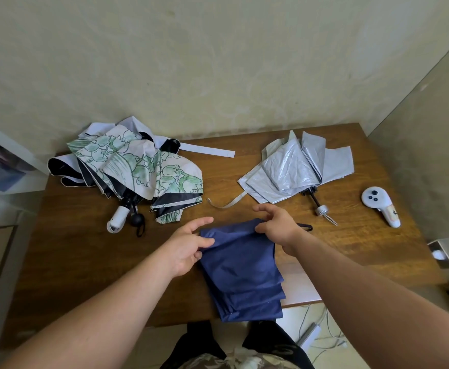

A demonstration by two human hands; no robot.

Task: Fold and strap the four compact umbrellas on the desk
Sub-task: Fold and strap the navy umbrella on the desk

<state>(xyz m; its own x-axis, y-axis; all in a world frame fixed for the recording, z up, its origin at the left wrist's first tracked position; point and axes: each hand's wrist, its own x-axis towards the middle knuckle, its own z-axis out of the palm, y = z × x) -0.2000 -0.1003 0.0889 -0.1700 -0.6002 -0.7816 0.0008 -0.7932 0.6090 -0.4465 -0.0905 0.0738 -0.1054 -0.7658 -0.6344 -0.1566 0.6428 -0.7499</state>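
A navy umbrella (240,272) lies in the lower centre of the frame on the brown table (85,251), its folded canopy flattened into layered pleats, with its lower end hanging past the table's near edge. The left hand (188,249) rests at the canopy's upper left edge — its grip is closed on a pinch of navy cloth between thumb and fingers, with the index finger stretched out above. The right hand (274,225) sits at the canopy's upper right corner; its thumb and lower fingers press a fold of the cloth, while the other fingers are spread loosely above it. A dark strap loop (305,227) shows just right of that hand. In the upper left of the frame a floral umbrella (143,166), green on white with black lining, lies loose and unfolded on top of a white one (127,126), whose long strap (207,151) stretches right across the table; a white handle (118,217) and a black knob (137,219) poke out toward the viewer. In the upper right a silver umbrella (297,169) lies half collapsed — its strap (228,204) trails left and its small handle (321,209) points down. At the far right edge of the table sits a white controller (380,205), well apart from the umbrellas.
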